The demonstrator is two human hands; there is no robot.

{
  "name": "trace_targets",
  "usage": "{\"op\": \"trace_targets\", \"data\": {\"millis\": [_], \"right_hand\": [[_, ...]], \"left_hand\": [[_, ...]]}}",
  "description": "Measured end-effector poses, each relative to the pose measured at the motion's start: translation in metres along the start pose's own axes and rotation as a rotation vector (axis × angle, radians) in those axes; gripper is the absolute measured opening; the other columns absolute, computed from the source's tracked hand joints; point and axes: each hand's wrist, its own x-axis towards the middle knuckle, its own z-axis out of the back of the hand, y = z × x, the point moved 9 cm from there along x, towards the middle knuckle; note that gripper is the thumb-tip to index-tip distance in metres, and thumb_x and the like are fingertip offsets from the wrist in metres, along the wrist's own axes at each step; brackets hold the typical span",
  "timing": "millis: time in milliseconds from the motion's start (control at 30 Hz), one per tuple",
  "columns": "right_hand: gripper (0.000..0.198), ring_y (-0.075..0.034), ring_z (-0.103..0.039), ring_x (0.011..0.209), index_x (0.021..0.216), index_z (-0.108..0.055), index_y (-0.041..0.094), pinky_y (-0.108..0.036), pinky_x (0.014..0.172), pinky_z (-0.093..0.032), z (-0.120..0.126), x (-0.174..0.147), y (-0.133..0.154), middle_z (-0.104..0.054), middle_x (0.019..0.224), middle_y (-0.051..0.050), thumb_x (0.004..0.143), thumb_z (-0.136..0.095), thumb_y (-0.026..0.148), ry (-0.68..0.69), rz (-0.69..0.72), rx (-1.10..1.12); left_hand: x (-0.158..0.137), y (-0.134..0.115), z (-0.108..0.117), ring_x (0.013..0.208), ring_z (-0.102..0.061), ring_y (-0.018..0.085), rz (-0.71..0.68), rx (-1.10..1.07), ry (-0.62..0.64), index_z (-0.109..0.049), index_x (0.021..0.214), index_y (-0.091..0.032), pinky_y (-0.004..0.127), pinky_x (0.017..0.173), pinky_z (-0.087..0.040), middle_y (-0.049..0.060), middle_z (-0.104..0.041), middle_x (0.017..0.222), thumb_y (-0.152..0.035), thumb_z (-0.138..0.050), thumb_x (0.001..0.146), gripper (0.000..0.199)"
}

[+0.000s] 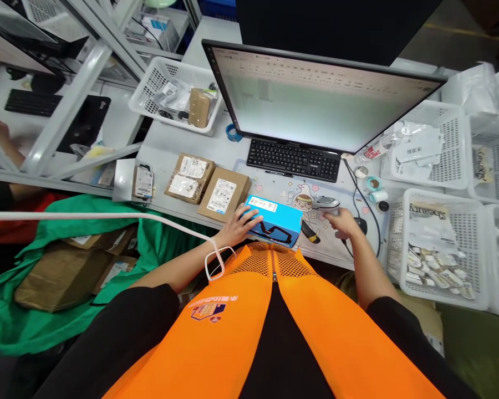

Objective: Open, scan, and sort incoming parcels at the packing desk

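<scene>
Blue box [276, 220] sits on near side of keyboard [293, 160]; left hand [240, 224] grasps one end. Right hand [344, 223], near side of keyboard's right end, fingers curled round scanner [325, 203]. Advisable: keep box steady, fingers clear of label [263, 204], scanner nose square to it.

"logi" on black mat [96, 111] left of monitor [328, 100]; "beauty" on packet [430, 228] lower right of it; blue box [276, 220] below, lettering unclear.

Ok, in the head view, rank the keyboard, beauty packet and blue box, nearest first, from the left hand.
From the left hand:
1. Blue box: touching it, to its right.
2. Keyboard: farther back, to the right.
3. Beauty packet: far right, in a white basket.
</scene>
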Motion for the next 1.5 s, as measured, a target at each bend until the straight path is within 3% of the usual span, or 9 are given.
{"op": "trace_targets", "data": {"millis": [167, 367, 567, 733, 900, 1067, 1233, 1367, 1500], "right_hand": [[0.026, -0.013, -0.053, 0.05, 0.097, -0.076, 0.015, -0.025, 0.049, -0.047, 0.021, -0.018, 0.091, -0.058, 0.058, 0.002, 0.088, -0.076, 0.039, 0.322, 0.273, 0.042], [0.037, -0.01, -0.051, 0.049, 0.114, -0.08, 0.017, -0.024, 0.046, -0.048, -0.012, -0.02, 0.184, -0.058, 0.061, 0.002, 0.089, -0.083, 0.043, 0.566, 0.391, -0.084], [0.046, -0.012, -0.051, 0.049, 0.127, -0.078, 0.017, -0.023, 0.046, -0.044, -0.034, -0.012, 0.201, -0.06, 0.062, 0.002, 0.088, -0.078, 0.041, 0.59, 0.495, -0.113], [0.044, -0.015, -0.051, 0.049, 0.11, -0.078, 0.017, -0.028, 0.047, -0.043, -0.01, 0.007, 0.147, -0.063, 0.063, -0.001, 0.087, -0.072, 0.054, 0.302, 0.372, -0.117], [0.037, -0.022, -0.059, 0.051, 0.077, -0.062, 0.026, -0.037, 0.056, -0.052, 0.004, 0.031, 0.053, -0.064, 0.058, -0.006, 0.087, -0.063, 0.061, 0.004, 0.171, -0.104], [0.033, -0.029, -0.073, 0.073, 0.091, -0.066, 0.023, -0.039, 0.07, -0.055, -0.016, 0.025, -0.002, -0.073, 0.075, -0.01, 0.089, -0.059, 0.054, -0.147, 0.005, -0.119], [0.047, -0.035, -0.073, 0.112, 0.127, -0.067, 0.01, -0.038, 0.091, -0.053, -0.041, 0.021, -0.016, -0.076, 0.115, -0.023, 0.096, -0.056, 0.044, -0.288, -0.076, -0.239], [0.061, -0.036, -0.064, 0.132, 0.152, -0.048, 0.001, -0.039, 0.106, -0.05, -0.065, 0.017, -0.024, -0.065, 0.142, -0.028, 0.099, -0.053, 0.031, -0.367, -0.114, -0.215], [0.063, -0.036, -0.063, 0.135, 0.158, -0.041, 0.002, -0.04, 0.11, -0.049, -0.086, 0.015, -0.034, -0.062, 0.144, -0.029, 0.101, -0.051, 0.027, -0.42, -0.175, -0.214]], "left_hand": [[0.01, -0.017, -0.01, 0.154, -0.042, 0.037, -0.094, -0.021, 0.062, -0.059, 0.155, -0.029, 0.068, 0.133, -0.028, 0.012, -0.058, 0.156, -0.025, -0.074, 0.098, 0.06], [0.019, -0.028, -0.024, 0.158, -0.039, 0.037, -0.138, -0.038, 0.144, -0.055, 0.16, -0.029, 0.069, 0.135, -0.022, 0.011, -0.056, 0.159, -0.019, -0.074, 0.095, 0.069], [0.016, -0.032, -0.019, 0.157, -0.039, 0.035, -0.102, -0.054, 0.17, -0.054, 0.162, -0.027, 0.065, 0.136, -0.02, 0.012, -0.056, 0.16, -0.021, -0.067, 0.101, 0.063], [-0.016, -0.016, 0.021, 0.152, -0.044, 0.038, 0.059, -0.122, 0.083, -0.047, 0.166, -0.024, 0.058, 0.131, -0.036, 0.019, -0.055, 0.158, -0.031, -0.083, 0.089, 0.085], [-0.11, 0.045, 0.117, 0.141, -0.052, 0.042, 0.522, 0.05, -0.355, -0.043, 0.164, -0.017, 0.061, 0.124, -0.042, 0.022, -0.056, 0.15, -0.053, -0.091, 0.073, 0.109], [-0.214, 0.16, 0.203, 0.146, -0.045, 0.046, 0.993, 0.239, -0.752, -0.036, 0.165, -0.01, 0.066, 0.125, -0.036, 0.025, -0.049, 0.155, -0.058, -0.094, 0.07, 0.121], [-0.257, 0.285, 0.214, 0.153, -0.037, 0.047, 1.383, 0.099, -0.639, -0.03, 0.167, 0.0, 0.063, 0.13, -0.024, 0.033, -0.039, 0.162, -0.055, -0.091, 0.08, 0.12], [-0.262, 0.338, 0.205, 0.156, -0.029, 0.05, 1.381, 0.104, -0.505, -0.027, 0.168, -0.001, 0.072, 0.126, -0.022, 0.035, -0.036, 0.164, -0.053, -0.091, 0.081, 0.121], [-0.248, 0.368, 0.174, 0.155, -0.032, 0.051, 1.339, 0.056, -0.294, -0.028, 0.167, 0.003, 0.066, 0.127, -0.024, 0.038, -0.036, 0.163, -0.054, -0.089, 0.082, 0.119]]}}
